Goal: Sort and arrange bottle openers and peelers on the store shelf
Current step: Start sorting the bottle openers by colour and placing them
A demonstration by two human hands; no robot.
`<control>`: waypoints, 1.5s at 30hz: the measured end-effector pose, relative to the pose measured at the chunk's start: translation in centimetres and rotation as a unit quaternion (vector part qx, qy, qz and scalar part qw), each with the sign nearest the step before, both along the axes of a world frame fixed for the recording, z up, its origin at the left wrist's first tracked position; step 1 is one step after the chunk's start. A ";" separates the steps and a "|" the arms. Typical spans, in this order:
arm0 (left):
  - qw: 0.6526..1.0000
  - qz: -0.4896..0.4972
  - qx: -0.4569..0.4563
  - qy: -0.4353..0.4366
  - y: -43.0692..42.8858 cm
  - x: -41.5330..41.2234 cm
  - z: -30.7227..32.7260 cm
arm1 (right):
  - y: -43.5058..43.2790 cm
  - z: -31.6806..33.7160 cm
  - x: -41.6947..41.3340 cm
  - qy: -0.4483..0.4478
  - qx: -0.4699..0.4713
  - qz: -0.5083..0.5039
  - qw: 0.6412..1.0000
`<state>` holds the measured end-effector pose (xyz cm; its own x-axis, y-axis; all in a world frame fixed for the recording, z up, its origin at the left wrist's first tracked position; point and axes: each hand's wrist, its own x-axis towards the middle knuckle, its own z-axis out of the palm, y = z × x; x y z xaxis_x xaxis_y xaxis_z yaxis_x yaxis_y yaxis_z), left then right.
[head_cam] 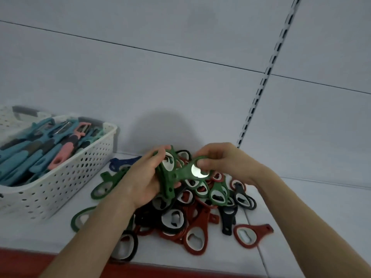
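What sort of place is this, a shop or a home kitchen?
Probably a shop shelf bay. A slotted upright strip runs up the pale back panel, many same-shaped bottle openers lie heaped on the shelf, and a white perforated basket beside them is packed with peelers.

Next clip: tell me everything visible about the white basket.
The basket is white, plastic-looking, its walls pierced with round holes, grey handle at the far rim. It stands upright on the shelf, left of the opener pile, cut by the frame edge. Blue, pink and dark peelers fill it. Neither left hand nor right hand touches it.
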<state>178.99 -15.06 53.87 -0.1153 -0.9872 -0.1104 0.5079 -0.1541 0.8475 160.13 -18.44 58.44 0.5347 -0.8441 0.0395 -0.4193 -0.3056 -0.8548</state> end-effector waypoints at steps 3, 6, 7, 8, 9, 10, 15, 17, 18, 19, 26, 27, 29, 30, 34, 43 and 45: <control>0.996 -0.087 0.000 -0.029 0.1 -1.4 -0.2 | 0.5 -0.6 0.3 0.070 -0.077 -0.009 0.995; 0.994 -0.103 0.004 -0.029 0.3 -1.3 -0.6 | -0.1 -1.7 1.3 0.106 -0.166 -0.061 0.979; 0.994 -0.103 0.003 -0.028 0.4 -1.1 -0.6 | -0.4 -2.1 1.6 0.101 -0.173 -0.062 0.978; 0.995 -0.098 0.002 -0.025 0.6 -0.8 -0.6 | -0.7 -2.3 2.0 0.095 -0.172 -0.054 0.979; 0.996 -0.087 0.004 -0.017 0.8 -0.4 -0.7 | -1.0 -2.5 2.5 0.091 -0.160 -0.040 0.982; 0.998 -0.069 0.008 -0.006 1.0 -0.1 -0.7 | -1.3 -2.6 3.0 0.086 -0.141 -0.026 0.986; 0.998 0.044 0.023 0.050 2.2 1.6 -0.8 | -4.4 -3.4 5.6 0.064 -0.140 -0.080 0.985; 0.993 0.083 0.014 0.078 2.8 2.3 -0.8 | -5.7 -4.0 6.3 0.154 -0.132 -0.113 0.973; 0.991 0.098 0.010 0.086 3.1 2.6 -0.9 | -6.2 -4.5 6.4 0.194 -0.131 -0.112 0.966; 0.990 0.106 0.007 0.090 3.3 2.7 -0.9 | -6.6 -4.8 6.5 0.213 -0.133 -0.112 0.961; 0.988 0.128 -0.018 0.085 3.4 1.3 -1.3 | -6.0 -3.4 3.8 0.005 -0.093 -0.090 0.992; 0.988 0.122 -0.018 0.089 3.2 0.9 -1.2 | -5.3 -2.8 3.1 -0.031 -0.072 -0.058 0.995; 0.990 0.100 -0.010 0.098 2.8 -0.2 -1.1 | -3.8 -1.6 1.7 -0.040 -0.066 0.029 0.997; 0.992 0.084 -0.004 0.098 2.6 -0.8 -1.0 | -3.0 -1.2 1.2 -0.026 -0.073 0.070 0.995; 0.997 0.013 0.000 0.077 2.0 -3.4 -0.6 | -1.4 -1.3 0.8 0.050 -0.183 0.142 0.972; 0.991 0.065 0.006 0.113 1.7 -4.7 -0.6 | -3.3 -3.4 -1.6 0.071 -0.165 -0.042 0.983; 0.989 0.090 -0.001 0.119 1.8 -4.1 -0.7 | -4.2 -4.4 -2.4 0.190 -0.180 -0.001 0.965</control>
<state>174.86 -13.30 53.17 0.0403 -0.9942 -0.0997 0.7118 -0.0415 0.7011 157.72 -22.65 54.06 0.5664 -0.8134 0.1325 -0.6827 -0.5532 -0.4773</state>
